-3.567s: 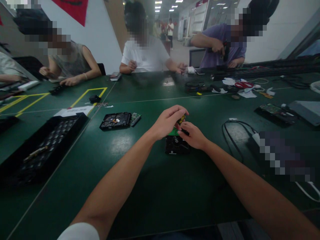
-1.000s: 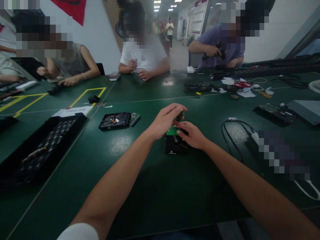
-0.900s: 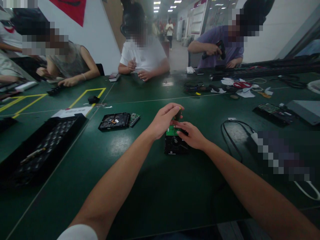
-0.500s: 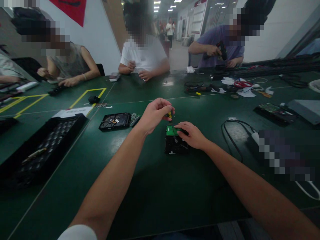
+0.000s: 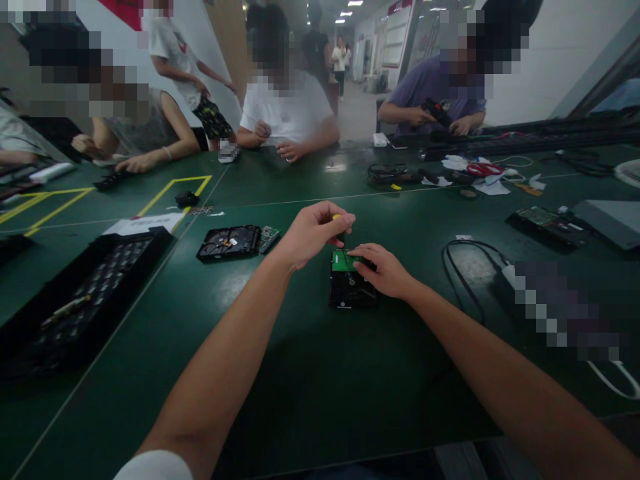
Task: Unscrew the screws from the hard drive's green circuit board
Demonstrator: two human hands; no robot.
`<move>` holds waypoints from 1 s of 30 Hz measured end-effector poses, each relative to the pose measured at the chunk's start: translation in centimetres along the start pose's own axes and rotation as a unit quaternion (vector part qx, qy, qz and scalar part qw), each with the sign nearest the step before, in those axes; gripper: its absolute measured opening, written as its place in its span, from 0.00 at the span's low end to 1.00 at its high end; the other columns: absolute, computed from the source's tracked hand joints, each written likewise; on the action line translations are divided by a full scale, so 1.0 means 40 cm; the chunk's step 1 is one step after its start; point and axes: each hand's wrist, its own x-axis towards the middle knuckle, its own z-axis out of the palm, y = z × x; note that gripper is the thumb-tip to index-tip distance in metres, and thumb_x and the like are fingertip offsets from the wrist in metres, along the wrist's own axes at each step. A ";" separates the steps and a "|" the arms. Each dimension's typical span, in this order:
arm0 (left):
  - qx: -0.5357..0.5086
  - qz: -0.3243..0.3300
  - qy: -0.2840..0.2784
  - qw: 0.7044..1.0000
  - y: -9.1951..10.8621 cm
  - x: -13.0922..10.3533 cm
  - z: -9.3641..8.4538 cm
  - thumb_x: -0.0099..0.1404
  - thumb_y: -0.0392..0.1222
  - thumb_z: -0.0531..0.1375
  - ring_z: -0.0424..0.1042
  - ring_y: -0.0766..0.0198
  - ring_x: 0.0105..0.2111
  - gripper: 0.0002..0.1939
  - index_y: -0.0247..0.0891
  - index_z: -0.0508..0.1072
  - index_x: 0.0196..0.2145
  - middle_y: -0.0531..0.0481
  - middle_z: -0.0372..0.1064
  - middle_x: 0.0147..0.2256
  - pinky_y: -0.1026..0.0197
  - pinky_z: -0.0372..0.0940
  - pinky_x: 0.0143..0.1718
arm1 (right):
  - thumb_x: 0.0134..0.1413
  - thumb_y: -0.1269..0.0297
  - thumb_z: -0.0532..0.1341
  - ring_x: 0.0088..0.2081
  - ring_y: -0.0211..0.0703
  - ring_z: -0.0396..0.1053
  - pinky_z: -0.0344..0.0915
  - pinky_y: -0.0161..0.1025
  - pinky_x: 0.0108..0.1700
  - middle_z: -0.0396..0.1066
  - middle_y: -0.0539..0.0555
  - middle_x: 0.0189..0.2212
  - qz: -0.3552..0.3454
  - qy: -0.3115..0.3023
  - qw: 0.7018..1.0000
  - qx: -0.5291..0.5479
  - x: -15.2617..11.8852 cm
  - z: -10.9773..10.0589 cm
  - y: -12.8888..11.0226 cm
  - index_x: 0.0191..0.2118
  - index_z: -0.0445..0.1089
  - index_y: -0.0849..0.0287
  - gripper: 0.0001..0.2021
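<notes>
A black hard drive point(image 5: 352, 293) with a green circuit board point(image 5: 342, 261) on its upper part lies on the green table in front of me. My left hand point(image 5: 319, 228) is closed around a small screwdriver point(image 5: 338, 219) with a yellow and black handle, held upright over the board's far edge. Whether its tip touches a screw is too small to tell. My right hand point(image 5: 381, 268) holds the drive from the right, its fingers and thumb on the board and casing. Left of my hands lie another hard drive point(image 5: 229, 243) and a loose circuit board point(image 5: 270, 238).
At far left stands a long black tray point(image 5: 145, 250) with a small part inside. To the right lie a black cable point(image 5: 447, 263), a power strip point(image 5: 555, 303) and another drive with a board point(image 5: 550, 225). Several people sit across the table, one holding a power drill point(image 5: 438, 111).
My left hand has shifted slightly and turned on the screwdriver handle. My right hand and the drive stay put. A standing person has appeared behind the table at upper left.
</notes>
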 end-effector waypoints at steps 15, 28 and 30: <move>-0.105 -0.019 -0.049 0.993 0.000 -0.004 0.045 0.73 0.47 0.61 0.73 0.59 0.43 0.11 0.37 0.79 0.43 0.45 0.71 0.42 0.60 0.76 0.37 | 0.70 0.59 0.60 0.57 0.55 0.71 0.69 0.58 0.62 0.74 0.60 0.55 -0.007 0.005 1.000 0.000 0.003 0.004 -0.003 0.60 0.74 0.52 0.16; 0.003 0.039 -0.015 0.999 -0.014 -0.007 0.057 0.66 0.46 0.70 0.73 0.67 0.32 0.15 0.36 0.70 0.38 0.48 0.75 0.37 0.65 0.70 0.31 | 0.69 0.58 0.61 0.59 0.57 0.71 0.69 0.60 0.61 0.75 0.60 0.56 0.002 0.010 1.000 0.004 0.004 0.008 0.000 0.60 0.75 0.50 0.17; -0.009 0.034 -0.019 0.999 -0.013 -0.007 0.061 0.67 0.46 0.70 0.75 0.66 0.34 0.15 0.37 0.69 0.39 0.47 0.76 0.37 0.65 0.70 0.31 | 0.70 0.58 0.61 0.59 0.57 0.71 0.69 0.60 0.62 0.75 0.59 0.56 -0.004 0.010 1.000 0.007 0.004 0.008 0.004 0.60 0.74 0.49 0.17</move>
